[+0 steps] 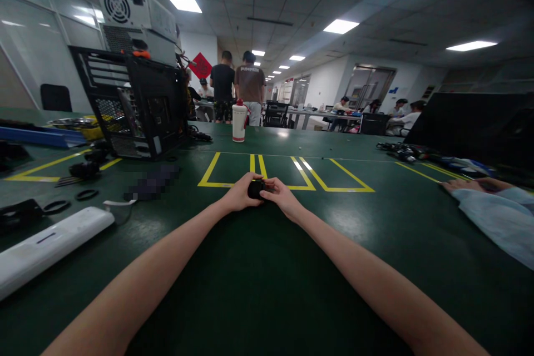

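Observation:
Between my two hands is a small black rounded object [255,189], too dark and small to name more closely. My left hand [241,193] curls round its left side. From the right, my right hand [281,196] pinches its edge with thumb and fingers. Both hands are held over the green table [267,267], close to the yellow tape outlines [287,187]. The fingers cover part of the object.
An open black computer case [154,105] with power supplies [137,16] on top stands left. A white cup [239,122] stands ahead. Left lie a white elongated device [54,245] and black parts [85,169]. At right are a co-worker's sleeves [492,217] and a dark monitor [479,128].

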`<state>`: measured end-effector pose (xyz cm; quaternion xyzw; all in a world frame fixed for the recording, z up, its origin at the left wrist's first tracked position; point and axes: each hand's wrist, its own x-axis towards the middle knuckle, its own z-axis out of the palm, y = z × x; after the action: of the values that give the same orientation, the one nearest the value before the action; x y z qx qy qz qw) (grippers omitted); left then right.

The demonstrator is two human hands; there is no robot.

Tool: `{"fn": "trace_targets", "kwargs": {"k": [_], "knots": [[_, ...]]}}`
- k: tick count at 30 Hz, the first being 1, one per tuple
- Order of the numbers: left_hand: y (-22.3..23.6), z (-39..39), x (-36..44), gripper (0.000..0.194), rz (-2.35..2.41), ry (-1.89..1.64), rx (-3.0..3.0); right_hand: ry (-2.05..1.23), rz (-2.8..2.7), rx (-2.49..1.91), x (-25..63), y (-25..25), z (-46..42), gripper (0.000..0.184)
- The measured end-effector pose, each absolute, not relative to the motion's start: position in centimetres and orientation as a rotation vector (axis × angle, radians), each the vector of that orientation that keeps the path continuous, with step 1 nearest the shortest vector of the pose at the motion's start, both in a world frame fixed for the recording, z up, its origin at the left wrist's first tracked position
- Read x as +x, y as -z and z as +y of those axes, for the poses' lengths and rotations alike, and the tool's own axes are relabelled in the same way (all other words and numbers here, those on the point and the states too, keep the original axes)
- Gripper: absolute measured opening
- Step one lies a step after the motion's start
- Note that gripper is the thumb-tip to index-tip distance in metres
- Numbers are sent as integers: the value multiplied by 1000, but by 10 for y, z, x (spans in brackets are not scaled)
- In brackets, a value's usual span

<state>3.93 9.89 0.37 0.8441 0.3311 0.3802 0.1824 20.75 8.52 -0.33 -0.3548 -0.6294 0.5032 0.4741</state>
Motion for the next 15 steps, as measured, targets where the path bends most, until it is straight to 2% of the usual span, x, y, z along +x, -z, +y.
{"fn": "trace_targets", "kwargs": {"k": [5,15], "knots": [[-4,100,41,59,935,-1083,2384,-1135,-1529,-877,205,5,86,26],[-5,98,40,58,939,-1066,2389,-1260,-1511,-881,209,7,90,33]]}}
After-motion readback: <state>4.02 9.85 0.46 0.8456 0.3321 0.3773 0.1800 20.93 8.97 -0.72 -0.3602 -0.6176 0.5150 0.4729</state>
